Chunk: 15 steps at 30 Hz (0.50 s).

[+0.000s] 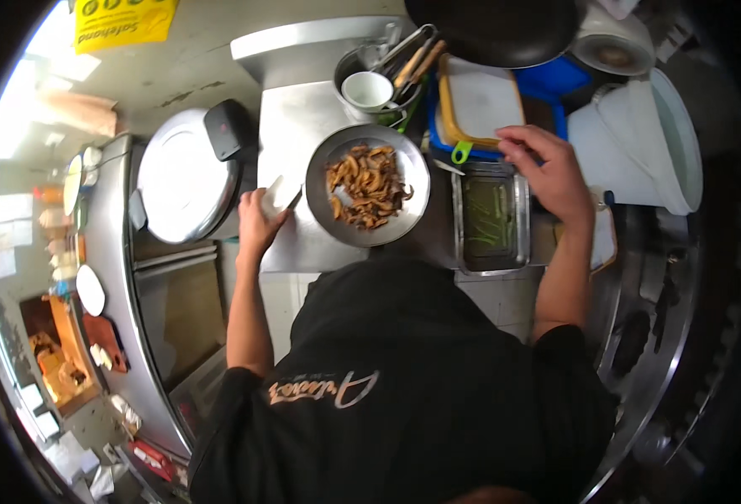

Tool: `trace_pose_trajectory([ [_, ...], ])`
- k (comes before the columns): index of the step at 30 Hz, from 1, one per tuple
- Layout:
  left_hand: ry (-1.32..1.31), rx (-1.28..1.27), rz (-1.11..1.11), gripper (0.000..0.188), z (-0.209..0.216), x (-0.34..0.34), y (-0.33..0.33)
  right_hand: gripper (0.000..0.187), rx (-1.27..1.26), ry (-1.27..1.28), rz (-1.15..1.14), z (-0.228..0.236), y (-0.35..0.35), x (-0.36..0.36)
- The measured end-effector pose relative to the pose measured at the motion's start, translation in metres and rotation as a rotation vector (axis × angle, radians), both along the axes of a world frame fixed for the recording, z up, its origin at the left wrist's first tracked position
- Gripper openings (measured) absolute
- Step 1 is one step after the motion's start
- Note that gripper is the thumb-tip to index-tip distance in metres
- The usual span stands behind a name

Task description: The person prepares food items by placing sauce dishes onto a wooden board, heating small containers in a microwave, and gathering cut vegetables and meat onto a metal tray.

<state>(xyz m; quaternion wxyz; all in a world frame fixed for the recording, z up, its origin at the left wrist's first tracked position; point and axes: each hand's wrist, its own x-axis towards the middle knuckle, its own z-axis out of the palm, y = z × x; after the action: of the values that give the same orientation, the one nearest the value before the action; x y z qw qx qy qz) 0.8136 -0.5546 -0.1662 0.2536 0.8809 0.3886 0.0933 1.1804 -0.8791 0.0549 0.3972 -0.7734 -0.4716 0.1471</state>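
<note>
Brown, strip-like pieces of food (369, 186) lie heaped in a shallow, round, silver-coloured metal pan (316, 185), which rests on a stainless-steel counter (291, 113) in front of the person's body. The flat steel presumably keeps the pan level, and its central position puts it within reach of both arms. Cooking utensils with wooden handles (428, 63) stand grip-upward in a round metal container (344, 74) beyond the pan, probably for easy picking. To the right of the pan, a rectangular metal tray (460, 223) bears thin green strips (490, 214); its place beside the pan likewise suggests convenience of reach. The left hand (260, 220) is partly curled at the pan's left side, thumb and forefinger parted about a pale, smooth piece (280, 194); whether this is the pan's handle, and whether the fingers grip it, cannot be told. The right hand (559, 172) is raised near the tray's far right corner, half open and loosely bent, its fingertips close to a yellow-rimmed, white rectangular lid (484, 97); no held object is visible in it.
</note>
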Motion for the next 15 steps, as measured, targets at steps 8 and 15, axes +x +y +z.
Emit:
trace_pose_trajectory([
  [8,0.087,0.008,0.107,0.076,-0.001,-0.025,0.006,0.021,-0.014,0.034,-0.132,0.009,0.03,-0.006],
  [15,0.013,0.058,0.078,0.068,0.007,-0.013,0.009,0.025,-0.22,-0.153,0.046,-0.035,0.091,-0.031],
])
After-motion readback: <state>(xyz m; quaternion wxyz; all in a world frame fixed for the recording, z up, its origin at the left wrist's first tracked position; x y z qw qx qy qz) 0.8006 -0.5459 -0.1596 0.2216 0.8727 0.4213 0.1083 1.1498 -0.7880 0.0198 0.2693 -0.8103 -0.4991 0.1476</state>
